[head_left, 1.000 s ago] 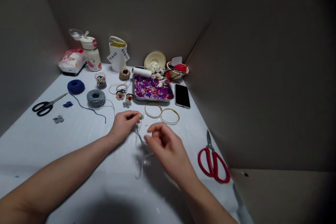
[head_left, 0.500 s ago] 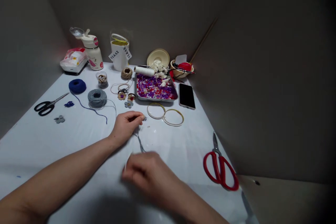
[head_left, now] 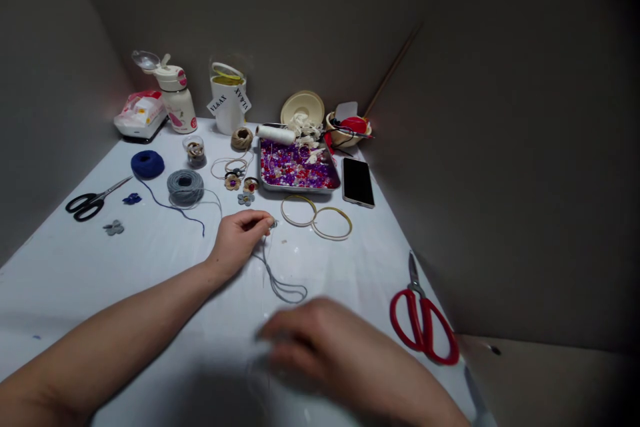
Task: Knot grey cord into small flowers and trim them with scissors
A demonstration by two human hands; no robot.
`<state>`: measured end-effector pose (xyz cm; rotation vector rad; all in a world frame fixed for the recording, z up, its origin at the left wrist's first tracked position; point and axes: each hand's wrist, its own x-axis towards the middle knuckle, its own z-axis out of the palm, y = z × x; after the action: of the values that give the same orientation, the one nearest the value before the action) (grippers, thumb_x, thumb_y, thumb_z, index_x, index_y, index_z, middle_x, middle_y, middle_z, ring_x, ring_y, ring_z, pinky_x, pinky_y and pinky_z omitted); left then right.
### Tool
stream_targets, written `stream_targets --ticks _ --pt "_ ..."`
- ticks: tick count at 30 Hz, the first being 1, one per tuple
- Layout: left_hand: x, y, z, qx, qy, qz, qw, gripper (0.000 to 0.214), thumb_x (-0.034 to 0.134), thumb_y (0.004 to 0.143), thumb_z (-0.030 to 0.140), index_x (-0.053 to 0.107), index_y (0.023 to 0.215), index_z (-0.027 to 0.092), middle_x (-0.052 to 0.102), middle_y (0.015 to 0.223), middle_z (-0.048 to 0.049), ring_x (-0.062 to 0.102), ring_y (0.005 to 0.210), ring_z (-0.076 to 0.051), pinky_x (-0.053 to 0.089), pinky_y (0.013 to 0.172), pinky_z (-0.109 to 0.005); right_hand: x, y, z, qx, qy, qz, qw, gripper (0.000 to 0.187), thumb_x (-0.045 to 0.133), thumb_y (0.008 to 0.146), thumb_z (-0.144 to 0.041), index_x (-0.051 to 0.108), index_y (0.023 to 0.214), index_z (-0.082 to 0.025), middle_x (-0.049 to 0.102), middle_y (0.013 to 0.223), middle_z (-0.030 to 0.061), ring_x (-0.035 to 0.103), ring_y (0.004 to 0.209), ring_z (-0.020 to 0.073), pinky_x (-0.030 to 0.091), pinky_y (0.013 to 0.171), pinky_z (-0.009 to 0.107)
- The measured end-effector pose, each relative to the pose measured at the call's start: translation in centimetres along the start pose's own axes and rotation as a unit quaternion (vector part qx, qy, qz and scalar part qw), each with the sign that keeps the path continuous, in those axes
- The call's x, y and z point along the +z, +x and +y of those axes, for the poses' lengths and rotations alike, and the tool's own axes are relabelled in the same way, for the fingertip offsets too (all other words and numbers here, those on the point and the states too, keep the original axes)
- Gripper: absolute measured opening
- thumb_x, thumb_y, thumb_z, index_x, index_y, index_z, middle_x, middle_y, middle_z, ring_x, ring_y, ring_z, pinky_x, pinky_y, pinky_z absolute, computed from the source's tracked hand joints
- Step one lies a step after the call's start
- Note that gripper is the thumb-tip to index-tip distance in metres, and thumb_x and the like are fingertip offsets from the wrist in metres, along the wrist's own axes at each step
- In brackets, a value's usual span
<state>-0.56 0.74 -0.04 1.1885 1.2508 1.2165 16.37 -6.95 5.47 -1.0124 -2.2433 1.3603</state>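
My left hand (head_left: pixel 239 241) rests on the white-covered table, its fingertips pinching a small grey piece (head_left: pixel 272 223). A thin grey cord (head_left: pixel 280 288) runs down from that pinch and ends in a loose loop on the table. My right hand (head_left: pixel 323 347) is blurred near the table's front, below the loop. A faint thread may trail from it, but motion blur hides what its fingers hold. Two thin gold-and-white hoops (head_left: pixel 299 211) lie just beyond my left fingertips.
A metal tray of purple and red beads (head_left: pixel 300 188) stands behind the hoops, with a black phone (head_left: pixel 358 182) to its right. Red-handled scissors (head_left: pixel 423 327) lie at right; black-handled scissors (head_left: pixel 87 203), grey yarn (head_left: pixel 185 187) and navy yarn (head_left: pixel 147 164) lie at left.
My right hand has moved down and to the right, toward the table's front, and the grey cord now lies in a loop. My left hand has stayed in place.
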Motion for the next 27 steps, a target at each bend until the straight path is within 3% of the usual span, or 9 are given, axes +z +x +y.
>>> stream_targets --ticks 1,3,4,6,9,15,27 --pt "0.0 -0.1 0.1 0.012 0.004 -0.004 1.000 0.013 0.067 0.072 0.028 0.072 0.076 0.016 0.066 0.067 -0.0020 0.058 0.064 -0.013 0.046 0.063 -0.026 -0.4 0.7 0.4 0.048 -0.020 0.085 0.995 0.011 0.057 0.085 -0.025 0.068 0.087 -0.023 0.065 0.071 0.0002 0.059 0.062 0.0143 0.043 0.057 0.025" --pt "0.0 -0.4 0.5 0.049 0.019 -0.016 0.998 0.011 0.066 0.073 0.025 0.071 0.075 0.016 0.067 0.071 -0.0026 0.058 0.066 -0.013 0.045 0.064 -0.026 -0.9 2.3 1.5 0.101 -0.037 0.275 0.955 0.011 0.058 0.082 -0.028 0.066 0.085 -0.020 0.057 0.060 -0.0017 0.049 0.053 0.0122 0.037 0.051 0.024" --pt "0.0 -0.5 0.6 0.070 0.028 -0.023 0.997 0.010 0.065 0.074 0.024 0.071 0.074 0.016 0.067 0.073 -0.0029 0.058 0.067 -0.013 0.045 0.065 -0.025 -1.0 3.0 2.0 0.101 -0.035 0.333 0.937 0.013 0.059 0.081 -0.029 0.065 0.086 -0.019 0.051 0.056 -0.0037 0.045 0.051 0.0114 0.035 0.049 0.023" --pt "0.1 -0.7 0.8 0.100 0.046 -0.038 0.993 0.010 0.064 0.075 0.022 0.071 0.073 0.016 0.067 0.074 -0.0031 0.058 0.068 -0.013 0.045 0.065 -0.025 -0.9 3.9 2.8 0.074 -0.038 0.387 0.918 0.017 0.059 0.080 -0.028 0.064 0.092 -0.017 0.040 0.054 -0.0067 0.040 0.050 0.0102 0.034 0.050 0.022" --pt "0.2 -0.8 0.7 0.100 0.046 -0.060 0.992 0.010 0.063 0.075 0.023 0.071 0.073 0.016 0.067 0.072 -0.0030 0.057 0.066 -0.013 0.045 0.064 -0.025 -0.4 4.4 3.3 0.026 -0.048 0.396 0.917 0.019 0.054 0.083 -0.024 0.063 0.098 -0.017 0.038 0.055 -0.0069 0.038 0.050 0.0097 0.034 0.052 0.022" --pt "0.3 -0.7 0.6 0.020 -0.007 -0.094 0.995 0.013 0.065 0.073 0.027 0.071 0.073 0.015 0.064 0.065 -0.0025 0.056 0.061 -0.013 0.045 0.062 -0.027 0.0 4.1 3.6 -0.020 -0.095 0.382 0.919 0.023 0.047 0.083 -0.015 0.065 0.096 -0.018 0.055 0.064 -0.0018 0.044 0.052 0.0106 0.036 0.054 0.024" --pt "0.4 -0.7 0.8 -0.001 -0.003 -0.099 0.995 0.015 0.067 0.070 0.030 0.071 0.072 0.015 0.063 0.062 -0.0023 0.055 0.060 -0.013 0.045 0.062 -0.028 -0.4 4.0 3.9 0.027 -0.072 0.375 0.924 0.012 0.048 0.081 -0.019 0.058 0.087 -0.019 0.042 0.057 -0.0064 0.040 0.050 0.0096 0.033 0.054 0.023"
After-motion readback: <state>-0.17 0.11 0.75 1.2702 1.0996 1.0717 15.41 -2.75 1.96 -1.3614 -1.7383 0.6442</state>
